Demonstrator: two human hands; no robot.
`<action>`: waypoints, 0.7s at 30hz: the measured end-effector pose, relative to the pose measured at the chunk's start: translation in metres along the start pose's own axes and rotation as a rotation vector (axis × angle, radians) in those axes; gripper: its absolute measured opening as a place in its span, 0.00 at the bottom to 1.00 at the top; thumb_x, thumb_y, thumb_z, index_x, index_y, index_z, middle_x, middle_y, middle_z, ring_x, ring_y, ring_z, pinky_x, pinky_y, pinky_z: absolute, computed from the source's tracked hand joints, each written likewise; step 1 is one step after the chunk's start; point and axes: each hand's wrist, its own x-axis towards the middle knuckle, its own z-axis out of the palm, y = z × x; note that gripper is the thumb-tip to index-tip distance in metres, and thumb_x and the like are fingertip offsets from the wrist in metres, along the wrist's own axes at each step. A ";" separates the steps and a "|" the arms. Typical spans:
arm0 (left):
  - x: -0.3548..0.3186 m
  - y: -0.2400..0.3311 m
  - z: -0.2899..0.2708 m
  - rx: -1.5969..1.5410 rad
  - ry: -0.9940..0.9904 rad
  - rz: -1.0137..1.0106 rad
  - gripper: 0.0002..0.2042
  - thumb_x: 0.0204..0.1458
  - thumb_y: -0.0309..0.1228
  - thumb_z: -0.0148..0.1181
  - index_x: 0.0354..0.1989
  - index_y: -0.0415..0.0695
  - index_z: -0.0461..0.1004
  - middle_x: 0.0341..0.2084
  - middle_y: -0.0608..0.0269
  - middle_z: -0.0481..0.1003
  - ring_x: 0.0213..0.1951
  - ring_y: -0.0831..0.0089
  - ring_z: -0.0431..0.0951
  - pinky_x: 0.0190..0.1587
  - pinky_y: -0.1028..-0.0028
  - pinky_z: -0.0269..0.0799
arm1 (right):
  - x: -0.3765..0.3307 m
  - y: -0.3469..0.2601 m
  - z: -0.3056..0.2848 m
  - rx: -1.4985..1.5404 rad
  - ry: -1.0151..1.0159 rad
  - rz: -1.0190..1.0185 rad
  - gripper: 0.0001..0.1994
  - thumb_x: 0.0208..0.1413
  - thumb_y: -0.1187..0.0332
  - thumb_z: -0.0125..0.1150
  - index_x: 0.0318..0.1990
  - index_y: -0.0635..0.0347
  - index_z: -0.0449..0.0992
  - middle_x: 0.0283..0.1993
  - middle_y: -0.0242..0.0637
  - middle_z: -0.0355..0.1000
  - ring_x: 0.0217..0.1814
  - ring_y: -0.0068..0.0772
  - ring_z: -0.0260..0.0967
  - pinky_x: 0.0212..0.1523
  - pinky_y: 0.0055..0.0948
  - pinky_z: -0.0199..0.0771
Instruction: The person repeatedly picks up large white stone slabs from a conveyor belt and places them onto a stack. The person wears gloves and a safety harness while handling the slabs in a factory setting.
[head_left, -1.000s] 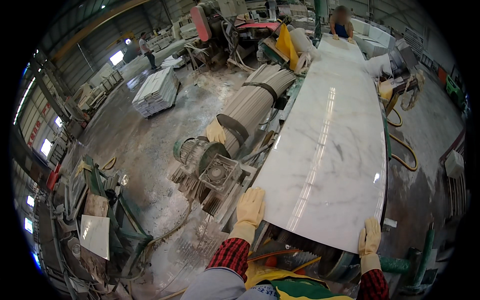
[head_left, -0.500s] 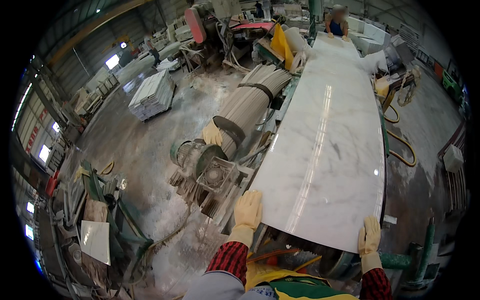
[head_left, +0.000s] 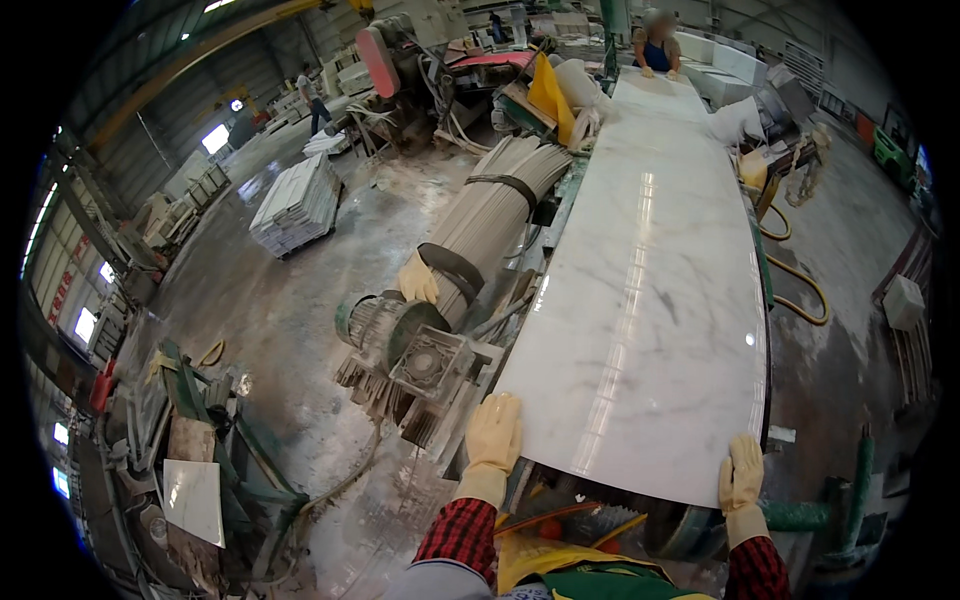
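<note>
A long polished white marble slab (head_left: pixel 640 300) with grey veins lies flat, stretching from me to the far end. My left hand (head_left: pixel 493 432), in a cream rubber glove, rests at the slab's near left corner with its fingers stretched out. At the near right corner my right hand (head_left: pixel 741 474), gloved alike, lies along the edge, fingers extended. Both palms are hidden. Under the slab's near edge, a green metal frame (head_left: pixel 795 515) shows in part. A co-worker (head_left: pixel 657 48) stands at the far end, hands on the slab.
Left of the slab stand a dusty motor (head_left: pixel 385 325) and a strapped bundle of pale strips (head_left: pixel 500 210), with an empty glove (head_left: pixel 417 278) on it. A slab stack (head_left: pixel 297 200) sits farther left. A yellow hose (head_left: pixel 803 300) loops at right. Another person (head_left: pixel 312 98) stands far left.
My view has shifted slightly. My left hand sits a little lower at the slab's edge, fingers straighter; the right has barely moved. The far left person is more upright.
</note>
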 end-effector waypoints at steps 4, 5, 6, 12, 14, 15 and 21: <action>-0.003 0.000 0.000 0.008 0.021 0.009 0.14 0.52 0.30 0.63 0.48 0.45 0.76 0.49 0.55 0.78 0.50 0.51 0.76 0.52 0.53 0.73 | -0.003 -0.001 0.000 0.004 0.017 -0.013 0.21 0.61 0.70 0.59 0.61 0.66 0.76 0.65 0.61 0.73 0.69 0.71 0.67 0.74 0.61 0.62; -0.003 0.001 0.000 0.008 0.031 0.012 0.14 0.52 0.30 0.63 0.48 0.45 0.76 0.49 0.54 0.78 0.50 0.51 0.76 0.52 0.53 0.73 | -0.003 -0.001 0.000 0.001 0.017 -0.017 0.21 0.61 0.70 0.59 0.61 0.66 0.76 0.65 0.61 0.73 0.69 0.71 0.67 0.74 0.62 0.62; -0.005 -0.001 0.001 0.024 0.051 0.022 0.14 0.52 0.30 0.63 0.48 0.45 0.76 0.49 0.54 0.78 0.50 0.50 0.76 0.52 0.53 0.73 | -0.003 -0.003 -0.001 0.000 0.019 -0.020 0.21 0.61 0.70 0.59 0.61 0.66 0.76 0.65 0.60 0.73 0.69 0.71 0.67 0.74 0.62 0.62; -0.008 -0.002 0.002 0.062 -0.033 0.007 0.14 0.54 0.31 0.61 0.49 0.44 0.76 0.49 0.53 0.78 0.51 0.49 0.76 0.53 0.52 0.73 | -0.011 0.002 0.004 -0.017 0.035 -0.006 0.21 0.61 0.69 0.60 0.61 0.65 0.77 0.65 0.59 0.74 0.69 0.69 0.68 0.74 0.62 0.62; -0.009 -0.001 0.004 0.069 0.013 0.023 0.14 0.54 0.31 0.61 0.49 0.44 0.76 0.49 0.52 0.78 0.51 0.49 0.76 0.54 0.52 0.73 | -0.010 0.002 0.001 -0.021 0.013 0.001 0.21 0.61 0.69 0.61 0.61 0.64 0.77 0.65 0.58 0.74 0.69 0.68 0.68 0.74 0.63 0.61; -0.010 0.001 0.002 0.061 0.024 0.022 0.14 0.54 0.31 0.61 0.49 0.44 0.76 0.49 0.52 0.78 0.52 0.49 0.76 0.54 0.51 0.73 | -0.006 0.000 0.000 -0.007 -0.002 -0.005 0.21 0.61 0.68 0.61 0.61 0.64 0.77 0.65 0.57 0.74 0.70 0.67 0.68 0.74 0.63 0.61; -0.015 -0.005 0.004 0.094 0.110 0.039 0.13 0.57 0.31 0.60 0.49 0.44 0.76 0.49 0.53 0.78 0.52 0.50 0.76 0.57 0.51 0.71 | 0.001 -0.012 -0.009 -0.034 -0.052 0.015 0.21 0.62 0.66 0.60 0.62 0.62 0.77 0.67 0.56 0.73 0.72 0.64 0.66 0.77 0.63 0.56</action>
